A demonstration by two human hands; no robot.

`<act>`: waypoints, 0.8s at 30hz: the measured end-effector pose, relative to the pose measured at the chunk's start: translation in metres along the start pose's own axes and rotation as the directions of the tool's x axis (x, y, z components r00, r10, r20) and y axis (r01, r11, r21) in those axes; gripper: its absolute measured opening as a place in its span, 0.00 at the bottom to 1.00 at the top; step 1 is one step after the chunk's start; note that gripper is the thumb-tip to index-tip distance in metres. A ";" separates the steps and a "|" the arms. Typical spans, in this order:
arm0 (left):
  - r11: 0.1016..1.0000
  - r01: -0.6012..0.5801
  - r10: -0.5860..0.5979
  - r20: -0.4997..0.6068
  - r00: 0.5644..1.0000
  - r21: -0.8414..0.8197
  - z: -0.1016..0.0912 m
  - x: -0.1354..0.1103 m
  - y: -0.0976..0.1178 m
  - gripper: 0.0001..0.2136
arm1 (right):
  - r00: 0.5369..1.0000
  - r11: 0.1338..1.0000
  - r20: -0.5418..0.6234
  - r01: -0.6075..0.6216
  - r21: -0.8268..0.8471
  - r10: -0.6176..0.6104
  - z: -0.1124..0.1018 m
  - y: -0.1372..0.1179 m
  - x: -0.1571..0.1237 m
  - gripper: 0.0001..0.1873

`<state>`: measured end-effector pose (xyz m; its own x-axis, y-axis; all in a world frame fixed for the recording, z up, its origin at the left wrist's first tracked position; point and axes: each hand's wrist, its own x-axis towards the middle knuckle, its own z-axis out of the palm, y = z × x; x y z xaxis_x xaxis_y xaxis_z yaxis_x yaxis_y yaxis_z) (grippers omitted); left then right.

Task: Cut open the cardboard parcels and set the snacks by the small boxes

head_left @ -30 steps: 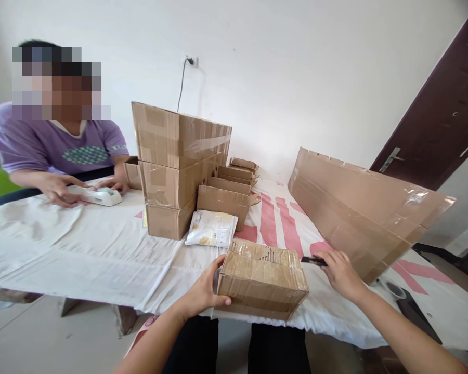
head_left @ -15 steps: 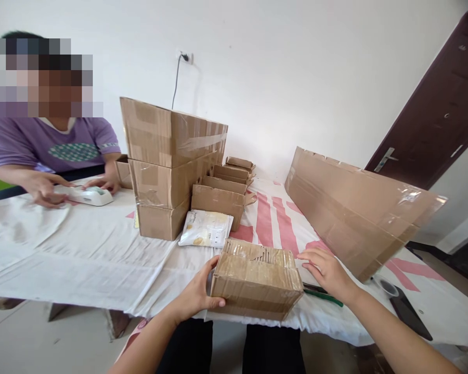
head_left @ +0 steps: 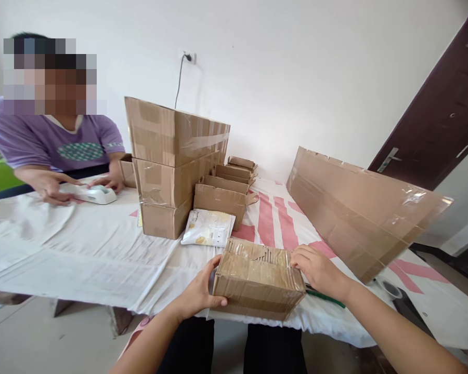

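A small cardboard box (head_left: 253, 296) with a torn patch on its taped top sits at the table's near edge. My left hand (head_left: 200, 292) grips its left end, thumb on the front face and fingers round the far side. At the top right edge of the box, my right hand (head_left: 320, 270) has its fingers curled and pressed together on the cardboard; whether they pinch tape or a flap is hidden. A green-edged tool (head_left: 327, 298) lies partly beneath my right hand. Just behind the box rests a white printed packet (head_left: 208, 227).
Stacked cardboard boxes (head_left: 159, 182) and open boxes (head_left: 220, 200) stand left of centre. A large cardboard panel (head_left: 347, 208) leans at the right, near a tape roll (head_left: 389, 286). Across the table, a person in a purple shirt (head_left: 81, 132) handles a white tape dispenser (head_left: 101, 195).
My right hand has moved left from beside the box onto its top right edge, and its fingers have curled in. My left hand keeps its hold. The view has shifted slightly.
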<state>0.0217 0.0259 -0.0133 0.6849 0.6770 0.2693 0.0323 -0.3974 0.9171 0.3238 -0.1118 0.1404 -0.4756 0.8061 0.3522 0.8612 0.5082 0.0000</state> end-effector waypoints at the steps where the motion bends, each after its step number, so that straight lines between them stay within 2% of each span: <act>1: 1.000 0.003 -0.003 0.001 1.000 0.002 0.000 0.000 0.000 0.52 | 1.000 1.000 -0.021 -0.009 0.020 0.010 -0.001 0.001 -0.001 0.13; 4: 1.000 0.006 -0.006 -0.002 1.000 0.005 0.000 0.000 0.000 0.52 | 1.000 0.999 -0.018 0.014 0.042 -0.013 -0.005 0.000 -0.002 0.14; 9: 1.000 -0.006 0.006 -0.003 1.000 0.012 0.000 0.000 -0.001 0.52 | 0.994 0.992 0.027 0.110 -0.060 -0.109 0.000 -0.003 0.003 0.16; 15: 1.000 -0.002 0.002 -0.012 1.000 0.029 0.001 -0.001 0.000 0.52 | 0.992 0.984 0.094 0.102 -0.148 -0.089 0.004 -0.003 0.005 0.13; 20: 1.000 -0.014 0.014 -0.006 1.000 -0.008 0.001 0.000 0.000 0.51 | 0.998 0.996 0.048 0.038 -0.082 -0.034 0.001 -0.003 -0.001 0.15; 24: 1.000 -0.010 0.010 -0.006 1.000 -0.008 0.000 0.000 0.001 0.51 | 0.992 0.985 0.050 0.122 -0.118 -0.117 0.001 -0.001 -0.002 0.16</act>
<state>0.0222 0.0253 -0.0126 0.6808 0.6766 0.2804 0.0193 -0.3992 0.9167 0.3233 -0.1137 0.1384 -0.5814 0.7551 0.3029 0.8118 0.5634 0.1536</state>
